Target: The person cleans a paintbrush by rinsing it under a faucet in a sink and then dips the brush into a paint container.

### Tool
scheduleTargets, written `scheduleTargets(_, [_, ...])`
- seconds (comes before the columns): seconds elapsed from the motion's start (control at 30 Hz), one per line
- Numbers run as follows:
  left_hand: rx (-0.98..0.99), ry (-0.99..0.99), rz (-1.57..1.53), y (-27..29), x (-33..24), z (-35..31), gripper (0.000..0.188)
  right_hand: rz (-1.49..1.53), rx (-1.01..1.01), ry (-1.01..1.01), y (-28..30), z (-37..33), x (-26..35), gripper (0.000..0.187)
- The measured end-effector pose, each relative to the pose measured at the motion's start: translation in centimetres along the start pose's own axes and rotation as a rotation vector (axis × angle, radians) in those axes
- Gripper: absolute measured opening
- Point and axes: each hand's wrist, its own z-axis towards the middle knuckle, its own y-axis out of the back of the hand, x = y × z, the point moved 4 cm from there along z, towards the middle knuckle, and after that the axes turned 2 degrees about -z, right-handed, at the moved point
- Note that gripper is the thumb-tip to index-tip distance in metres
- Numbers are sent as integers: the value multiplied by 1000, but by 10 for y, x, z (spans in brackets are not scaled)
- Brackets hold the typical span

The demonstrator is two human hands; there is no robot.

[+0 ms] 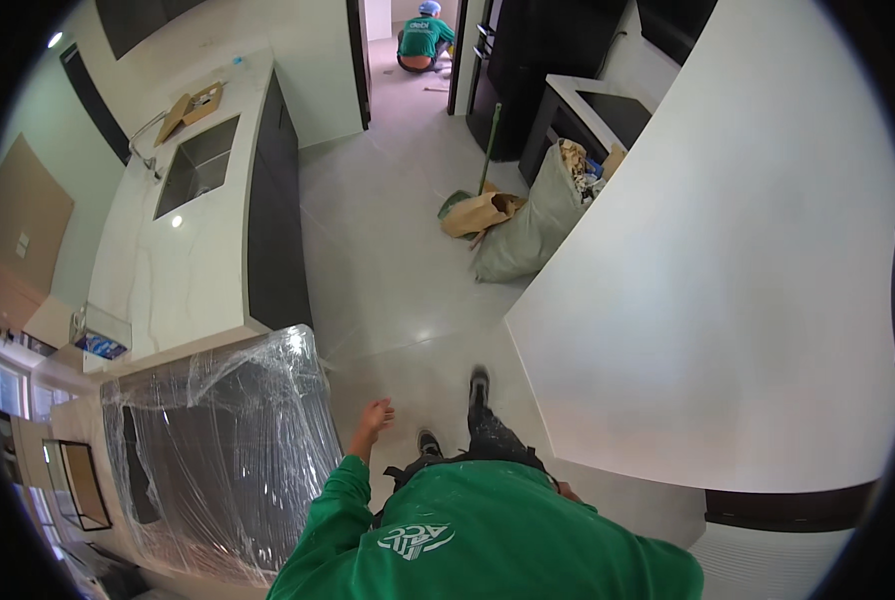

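Observation:
My left hand point(376, 414) hangs in front of me at my left side, out of a green sleeve. Its fingers are loosely bent and slightly apart, and it holds nothing that I can see. The nearest thing to it is a dark piece of furniture wrapped in clear plastic film point(238, 440), a short way to its left, not touched. Of my right hand point(568, 491) only a sliver of skin shows by my right hip; my body hides its fingers. My shoes point(479, 385) stand apart on the grey floor, one ahead of the other.
A marble counter point(128, 270) with a sink point(198, 168) and an open cardboard box point(190, 108) runs along the left. A white wall point(708, 290) stands close on the right. Ahead are a full sack point(533, 230), a paper bag point(480, 214) and a dustpan point(455, 203); a person point(425, 40) squats beyond the doorway.

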Motion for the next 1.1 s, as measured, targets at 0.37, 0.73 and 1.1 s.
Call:
scheduleTargets(0.37, [-234,64,-204,87,-50,94,54,200,0,-189,83,295,0,29])
scheduleTargets(0.73, [-351,316,-112,74,-127,94,54,117,-401,235,346,589,430,34])
scheduleTargets(1.1, [-314,367,-101,132,-281,273,51,-129,-260,189,321,698,456,37])
